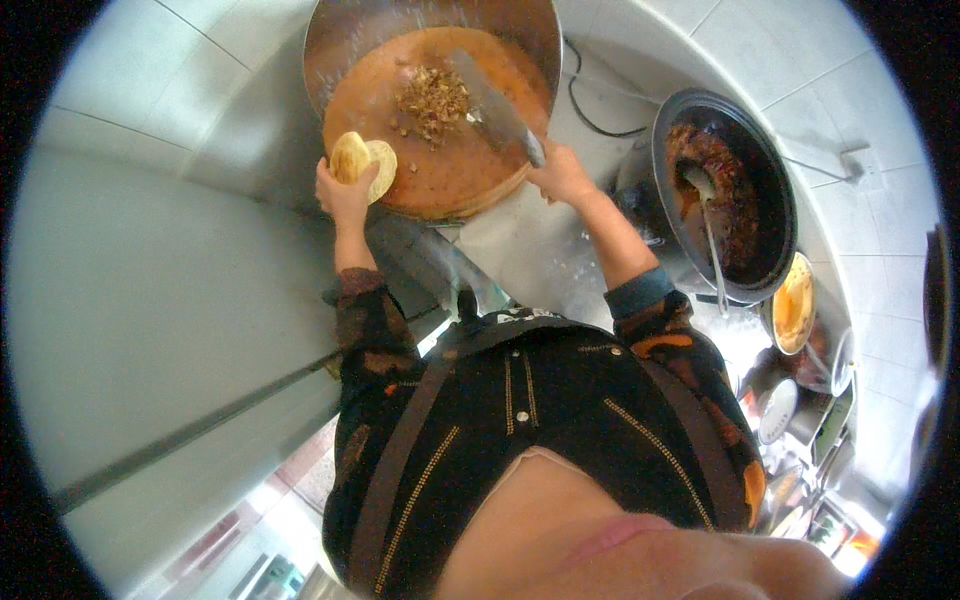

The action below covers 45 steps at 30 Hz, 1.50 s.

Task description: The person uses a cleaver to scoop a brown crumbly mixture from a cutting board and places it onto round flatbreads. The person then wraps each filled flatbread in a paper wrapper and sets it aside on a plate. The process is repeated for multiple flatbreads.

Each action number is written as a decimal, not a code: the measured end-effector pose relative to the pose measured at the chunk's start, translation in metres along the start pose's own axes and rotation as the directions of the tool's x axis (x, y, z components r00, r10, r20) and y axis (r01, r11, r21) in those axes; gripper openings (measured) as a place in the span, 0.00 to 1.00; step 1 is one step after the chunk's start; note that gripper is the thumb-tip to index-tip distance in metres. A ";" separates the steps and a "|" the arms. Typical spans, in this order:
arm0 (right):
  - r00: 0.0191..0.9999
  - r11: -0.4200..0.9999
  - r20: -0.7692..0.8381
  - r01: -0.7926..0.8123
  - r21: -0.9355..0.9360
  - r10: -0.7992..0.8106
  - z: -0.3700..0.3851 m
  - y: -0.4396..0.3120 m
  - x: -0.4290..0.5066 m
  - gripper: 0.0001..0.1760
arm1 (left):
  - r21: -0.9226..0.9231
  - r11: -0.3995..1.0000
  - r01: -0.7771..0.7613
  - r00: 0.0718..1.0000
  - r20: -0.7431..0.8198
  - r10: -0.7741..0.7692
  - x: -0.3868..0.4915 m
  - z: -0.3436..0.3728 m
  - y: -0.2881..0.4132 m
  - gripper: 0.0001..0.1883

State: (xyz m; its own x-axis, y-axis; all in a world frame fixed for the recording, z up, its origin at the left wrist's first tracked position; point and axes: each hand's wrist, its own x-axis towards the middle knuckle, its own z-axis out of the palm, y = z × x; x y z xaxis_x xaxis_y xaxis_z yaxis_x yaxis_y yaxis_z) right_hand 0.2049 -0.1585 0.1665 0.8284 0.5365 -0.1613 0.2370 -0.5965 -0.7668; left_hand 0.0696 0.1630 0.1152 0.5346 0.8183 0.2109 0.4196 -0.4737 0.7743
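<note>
A round wooden chopping board (442, 176) lies before me, with a small heap of chopped meat (433, 95) on it. My left hand (346, 184) grips flat round breads (382, 166), seemingly tortillas, over the board's near left edge. With my right hand (561, 172) I hold the handle of a cleaver or broad knife (496, 105); its blurred blade lies over the board, touching or just beside the heap's right side. A tall curved metal guard (319, 67) stands round the board's far side.
To the right stands a dark pot (787, 202) of stewed meat with a metal ladle (712, 247) in it. Beyond are a bowl of orange food (793, 304) and a round lid (778, 411). A black cable (577, 97) lies behind. A large grey panel (180, 300) fills the left.
</note>
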 end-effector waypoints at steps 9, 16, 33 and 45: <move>0.949 0.798 0.163 -0.316 0.513 0.271 0.024 0.032 -0.020 0.11 | -0.020 0.999 0.037 0.999 0.028 -0.036 0.000 0.003 -0.004 0.55; 0.938 0.608 0.337 -0.317 0.728 0.085 0.081 0.001 -0.025 0.13 | -0.164 0.986 -0.017 1.000 0.016 0.020 -0.002 0.013 -0.016 0.52; 0.886 0.598 0.462 -0.397 0.697 0.049 0.048 -0.007 -0.060 0.13 | -0.415 0.909 -0.035 0.993 0.091 0.079 -0.002 0.015 -0.011 0.46; 0.844 0.683 0.534 -0.416 0.601 0.044 0.063 -0.007 -0.069 0.10 | -0.530 0.845 0.063 0.988 0.156 0.024 0.000 0.026 -0.006 0.44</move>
State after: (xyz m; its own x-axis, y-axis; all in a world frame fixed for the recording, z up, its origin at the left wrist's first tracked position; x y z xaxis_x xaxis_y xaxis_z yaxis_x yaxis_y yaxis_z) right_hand 0.1140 -0.1533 0.1438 0.4388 0.7455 -0.5017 -0.4875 -0.2715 -0.8298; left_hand 0.0866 0.1577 0.0949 0.6523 0.7460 0.1342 -0.0009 -0.1764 0.9843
